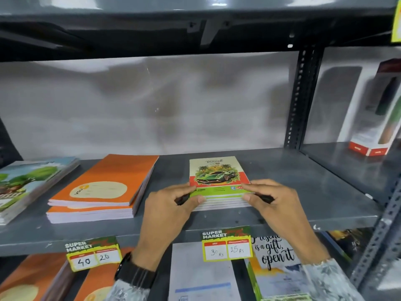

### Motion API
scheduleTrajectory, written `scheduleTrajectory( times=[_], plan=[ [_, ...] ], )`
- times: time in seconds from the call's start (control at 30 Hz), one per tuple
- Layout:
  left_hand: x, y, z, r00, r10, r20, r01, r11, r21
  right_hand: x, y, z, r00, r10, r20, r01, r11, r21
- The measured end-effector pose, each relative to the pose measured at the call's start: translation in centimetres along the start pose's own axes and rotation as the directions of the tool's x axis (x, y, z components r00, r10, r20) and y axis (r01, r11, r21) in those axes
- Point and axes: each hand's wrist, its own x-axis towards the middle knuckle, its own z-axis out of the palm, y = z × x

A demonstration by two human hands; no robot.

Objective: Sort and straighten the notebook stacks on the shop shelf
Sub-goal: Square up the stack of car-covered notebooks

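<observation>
Both hands [219,205] pinch a green-car notebook stack [218,183], edges roughly squared.

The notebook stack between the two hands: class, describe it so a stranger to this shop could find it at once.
Find the grey metal shelf with price tags on its front edge. Three stacks lie on it; take the rightmost, the car notebook stack, held by the left hand and right hand. Only it shows a green car; the orange stack beside it doesn't.
</observation>
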Motion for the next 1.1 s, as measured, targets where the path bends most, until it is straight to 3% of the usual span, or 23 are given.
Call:
scheduleTrajectory(
  times=[0.2,0.6,0.83,1.1],
  plan=[
    [0.6,-0.4,-0.5,0.993,-0.109,0.054,0.115,0.985,-0.125,-0.1,-0.1,0.0,1.000,-0.029,-0.007,0.029,0.999,-0.015],
    [0.1,-0.4,-0.2,0.996,-0.092,0.001,0.091,0.987,-0.129,-0.2,-0.1,0.1,0.999,-0.047,-0.016,0.047,0.999,-0.026],
    [0.7,-1.3,-0.8,0.982,-0.163,0.094,0.176,0.973,-0.150,-0.2,0.0,0.0,0.995,-0.035,-0.099,0.035,0.999,0.000],
    [0.6,-0.9,-0.7,0.985,-0.164,0.058,0.172,0.971,-0.167,-0.1,0.4,0.0,0.995,-0.040,-0.091,0.040,0.999,0.002]
  ],
)
